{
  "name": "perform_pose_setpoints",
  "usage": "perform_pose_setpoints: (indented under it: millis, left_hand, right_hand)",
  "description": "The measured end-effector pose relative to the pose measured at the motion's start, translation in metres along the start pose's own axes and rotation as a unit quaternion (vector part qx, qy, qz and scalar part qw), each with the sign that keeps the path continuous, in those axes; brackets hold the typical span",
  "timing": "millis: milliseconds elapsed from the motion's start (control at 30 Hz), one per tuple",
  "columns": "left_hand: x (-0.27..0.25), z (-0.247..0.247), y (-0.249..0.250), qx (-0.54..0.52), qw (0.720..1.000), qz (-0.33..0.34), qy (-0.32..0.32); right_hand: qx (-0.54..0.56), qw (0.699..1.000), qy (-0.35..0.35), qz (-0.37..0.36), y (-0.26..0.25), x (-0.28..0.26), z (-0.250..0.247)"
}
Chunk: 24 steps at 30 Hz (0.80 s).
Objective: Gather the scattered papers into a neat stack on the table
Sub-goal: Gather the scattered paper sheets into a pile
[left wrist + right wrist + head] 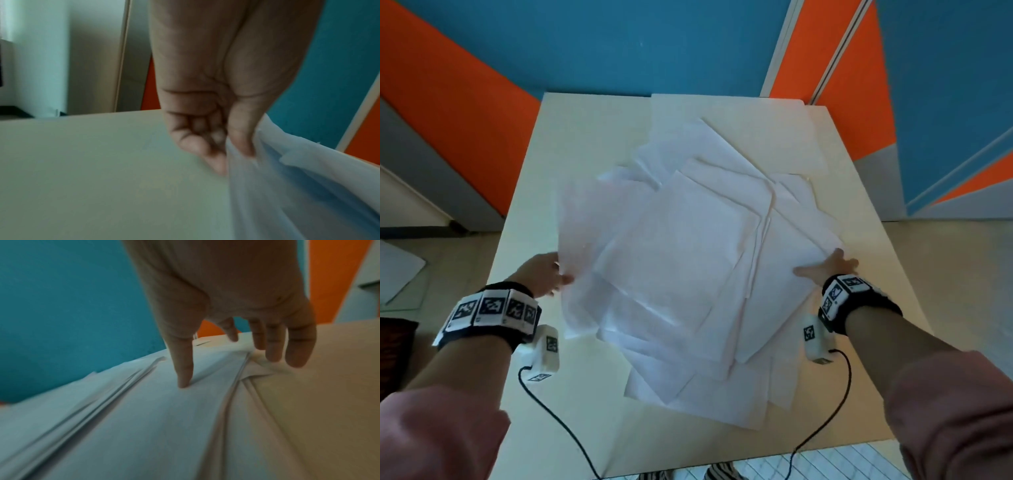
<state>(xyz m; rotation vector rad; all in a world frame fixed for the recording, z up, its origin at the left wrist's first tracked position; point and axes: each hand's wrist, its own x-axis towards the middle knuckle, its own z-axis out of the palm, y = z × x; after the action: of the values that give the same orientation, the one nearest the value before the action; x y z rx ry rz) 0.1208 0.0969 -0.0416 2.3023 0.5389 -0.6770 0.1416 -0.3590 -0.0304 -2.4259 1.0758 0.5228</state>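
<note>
Several white papers (681,246) lie in a loose overlapping heap across the middle of the cream table (530,383). My left hand (548,274) is at the heap's left edge; in the left wrist view my left hand (230,152) pinches a lifted sheet (304,186) between thumb and curled fingers. My right hand (825,269) lies at the heap's right edge. The right wrist view shows my right hand (236,363) with straight, spread fingers, thumb pressing down on the papers (144,418) and the other fingertips at their right border.
One more sheet (739,113) lies flat at the table's far right, partly under the heap. A white sheet (397,270) lies on the floor to the left. Blue and orange walls (619,44) stand behind the table. Cables trail from both wrist cameras over the near edge.
</note>
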Motion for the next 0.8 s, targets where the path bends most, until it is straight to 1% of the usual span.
perform_pose_setpoints:
  millis: [67, 100, 167, 200, 267, 300, 400, 467, 533, 633, 700, 733, 800]
  left_hand:
    - [0.008, -0.002, 0.002, -0.067, 0.995, -0.006, 0.075]
    - [0.01, 0.0, 0.006, -0.073, 0.992, -0.001, 0.098]
    - [0.011, 0.011, 0.02, -0.026, 0.993, 0.023, 0.116]
    - [0.011, 0.018, 0.027, -0.006, 0.993, 0.033, 0.116]
    - [0.01, 0.029, 0.037, 0.014, 0.994, 0.043, 0.096]
    - [0.009, 0.031, 0.038, 0.016, 0.995, 0.043, 0.083]
    - [0.007, 0.025, 0.03, 0.038, 0.998, 0.01, 0.047]
    - [0.005, 0.023, 0.027, 0.055, 0.998, -0.009, 0.04]
    - [0.003, 0.028, 0.035, 0.056, 0.998, 0.0, 0.025]
    - [0.001, 0.042, 0.056, 0.051, 0.998, 0.021, -0.014]
    - [0.005, 0.048, 0.063, 0.031, 0.999, 0.03, -0.021]
    - [0.008, 0.047, 0.063, 0.005, 0.999, 0.024, -0.021]
    - [0.013, 0.033, 0.056, -0.093, 0.995, -0.023, -0.012]
  right_hand:
    - [0.054, 0.998, -0.01, 0.04, -0.003, 0.007, 0.0]
    - [0.091, 0.995, -0.012, 0.043, -0.005, 0.009, 0.0]
    - [0.153, 0.988, -0.013, 0.024, -0.008, 0.014, 0.002]
    - [0.169, 0.986, 0.002, 0.011, -0.008, 0.017, 0.005]
    - [0.188, 0.981, 0.039, -0.016, -0.006, 0.019, 0.008]
    - [0.193, 0.98, 0.041, -0.031, -0.004, 0.02, 0.007]
    - [0.201, 0.977, -0.001, -0.064, 0.007, 0.026, 0.002]
    - [0.204, 0.976, -0.027, -0.074, 0.013, 0.028, -0.002]
    - [0.208, 0.973, -0.047, -0.09, 0.013, 0.028, -0.002]
    - [0.203, 0.968, -0.081, -0.123, 0.004, 0.023, 0.007]
    - [0.213, 0.967, -0.06, -0.127, -0.002, 0.021, 0.011]
    - [0.213, 0.969, -0.031, -0.12, -0.004, 0.021, 0.011]
    - [0.183, 0.979, 0.044, -0.083, -0.001, 0.023, 0.006]
